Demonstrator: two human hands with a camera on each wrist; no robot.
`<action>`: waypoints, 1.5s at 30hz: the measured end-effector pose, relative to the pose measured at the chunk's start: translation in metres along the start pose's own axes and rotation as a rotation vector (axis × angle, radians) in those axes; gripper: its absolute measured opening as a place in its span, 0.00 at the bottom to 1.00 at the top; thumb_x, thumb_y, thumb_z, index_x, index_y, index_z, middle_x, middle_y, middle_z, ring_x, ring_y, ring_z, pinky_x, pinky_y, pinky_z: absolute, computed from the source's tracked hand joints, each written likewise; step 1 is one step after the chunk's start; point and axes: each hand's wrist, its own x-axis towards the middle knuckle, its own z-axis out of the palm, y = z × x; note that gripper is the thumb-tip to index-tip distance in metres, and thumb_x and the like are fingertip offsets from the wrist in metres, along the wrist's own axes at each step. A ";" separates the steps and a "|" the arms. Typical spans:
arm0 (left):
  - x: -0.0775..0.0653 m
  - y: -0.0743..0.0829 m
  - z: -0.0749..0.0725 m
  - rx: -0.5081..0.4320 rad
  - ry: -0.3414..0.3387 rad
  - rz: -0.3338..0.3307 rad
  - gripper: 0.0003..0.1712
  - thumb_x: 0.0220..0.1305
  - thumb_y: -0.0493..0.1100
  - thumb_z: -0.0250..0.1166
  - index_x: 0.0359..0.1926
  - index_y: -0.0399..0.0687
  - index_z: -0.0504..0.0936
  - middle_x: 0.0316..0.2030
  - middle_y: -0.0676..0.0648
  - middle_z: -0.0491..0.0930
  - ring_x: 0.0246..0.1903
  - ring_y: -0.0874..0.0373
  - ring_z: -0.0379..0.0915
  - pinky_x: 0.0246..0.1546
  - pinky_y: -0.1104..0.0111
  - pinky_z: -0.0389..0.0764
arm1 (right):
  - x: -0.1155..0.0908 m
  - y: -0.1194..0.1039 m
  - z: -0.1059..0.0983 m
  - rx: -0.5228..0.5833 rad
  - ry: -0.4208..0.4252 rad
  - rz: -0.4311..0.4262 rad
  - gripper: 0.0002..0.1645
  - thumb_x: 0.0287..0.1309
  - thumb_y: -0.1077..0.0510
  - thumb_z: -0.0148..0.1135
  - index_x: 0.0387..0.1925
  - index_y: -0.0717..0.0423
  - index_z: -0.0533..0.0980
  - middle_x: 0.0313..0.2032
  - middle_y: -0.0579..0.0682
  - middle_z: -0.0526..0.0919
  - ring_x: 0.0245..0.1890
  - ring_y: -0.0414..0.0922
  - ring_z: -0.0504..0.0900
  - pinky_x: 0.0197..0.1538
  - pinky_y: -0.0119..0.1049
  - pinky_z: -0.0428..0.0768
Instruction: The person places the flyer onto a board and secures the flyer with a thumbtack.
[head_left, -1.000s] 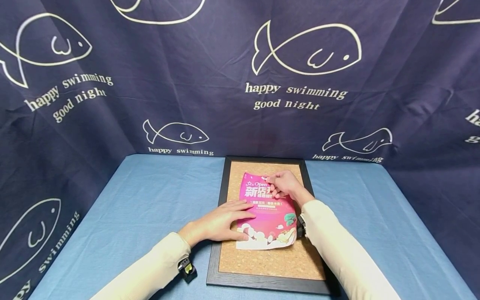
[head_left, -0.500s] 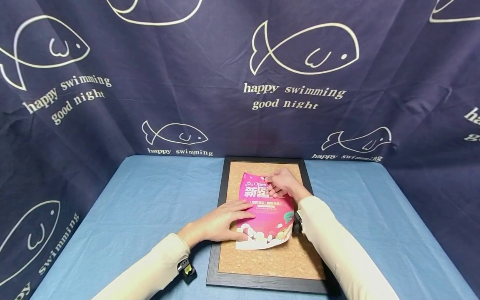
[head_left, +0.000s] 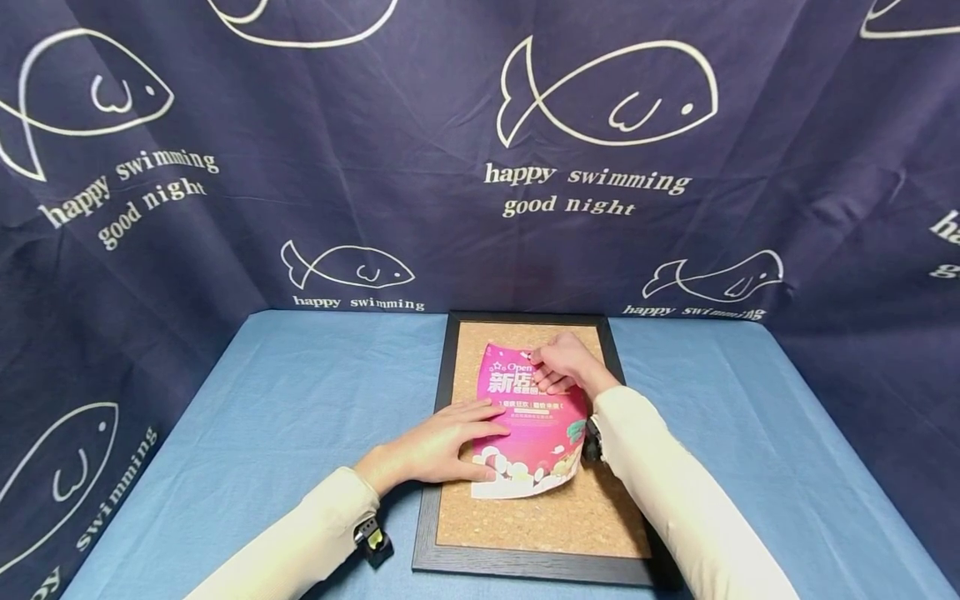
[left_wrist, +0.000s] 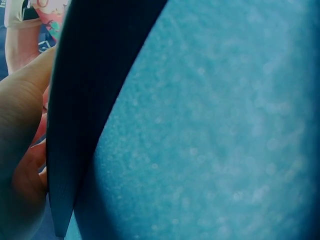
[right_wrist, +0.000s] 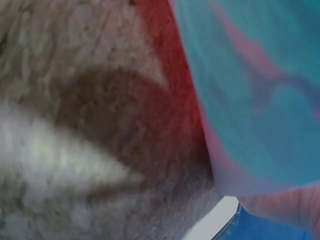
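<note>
In the head view a pink poster with white lettering lies on a cork board in a black frame. My left hand rests on the poster's left side with fingers spread and extended. My right hand is at the poster's upper part, thumb and index finger pinched together at a small pale thing. I cannot tell what kind of thing it is, as the fingers mostly cover it. The poster's lower right corner lifts off the cork. In the right wrist view the poster's edge rises above the cork.
A blue cloth covers the table under the board. Behind it hangs a dark blue curtain with white fish drawings. The frame's black side stands large in the left wrist view, beside the left hand.
My right wrist has shifted slightly left and up, with the fingertips staying at the same spot. The poster's lower right corner curls up and inward more. The left hand stays in place.
</note>
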 end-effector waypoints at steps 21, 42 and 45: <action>0.000 -0.005 -0.001 0.005 0.013 0.010 0.38 0.64 0.64 0.66 0.70 0.54 0.74 0.74 0.47 0.61 0.75 0.47 0.50 0.74 0.50 0.51 | 0.006 -0.010 0.005 -0.119 0.038 0.021 0.10 0.62 0.61 0.57 0.32 0.67 0.79 0.17 0.53 0.83 0.14 0.40 0.81 0.22 0.33 0.83; 0.001 -0.003 0.002 -0.014 0.009 0.007 0.38 0.63 0.64 0.67 0.70 0.55 0.74 0.75 0.48 0.61 0.75 0.49 0.49 0.74 0.51 0.50 | 0.013 -0.001 -0.004 -0.092 -0.022 0.041 0.13 0.65 0.56 0.59 0.29 0.62 0.78 0.18 0.51 0.84 0.15 0.38 0.82 0.20 0.29 0.82; 0.001 -0.002 0.000 -0.010 0.008 0.005 0.39 0.63 0.65 0.67 0.70 0.55 0.74 0.75 0.48 0.61 0.76 0.48 0.49 0.74 0.51 0.50 | 0.014 0.000 -0.005 -0.072 -0.029 0.037 0.13 0.66 0.57 0.59 0.29 0.63 0.77 0.18 0.50 0.83 0.15 0.38 0.82 0.20 0.29 0.81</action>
